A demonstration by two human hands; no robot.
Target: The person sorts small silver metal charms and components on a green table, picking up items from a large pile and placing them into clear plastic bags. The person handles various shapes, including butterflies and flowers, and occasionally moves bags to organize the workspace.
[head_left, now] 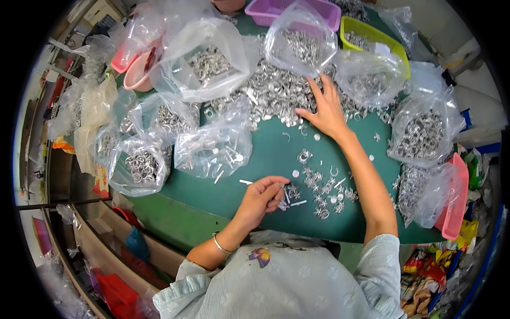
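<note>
Silvery heap [287,98] spread across a green table [271,151]

In the head view, the heap of small metal pieces lies on the far half of the table, whose bare green top shows on the near side of it. The right hand [326,112] rests at the heap's near right edge, fingers spread apart, fingertips among the pieces. The left hand [262,198] is well on the near side of the heap, its fingers curled in; whether they are clamped on anything cannot be told, though white sticks [298,203] and metal bits lie right beside them. A loose scatter [324,191] of pieces lies between the heap and the person, right of the left hand.

Left of the heap stand a large clear bag [204,64] of metal parts and a pink basin [137,80]; beyond it, a purple tray [332,17]; to its far right, a yellow-green tray [402,59]. Right of it and nearer the person, a pink tray [455,199] sits at the table's edge.

Around the room, wooden shelving [98,231] and a red bag [117,295] lie to the heap's near left, below the tabletop; colourful packets [427,268] crowd its near right.
</note>
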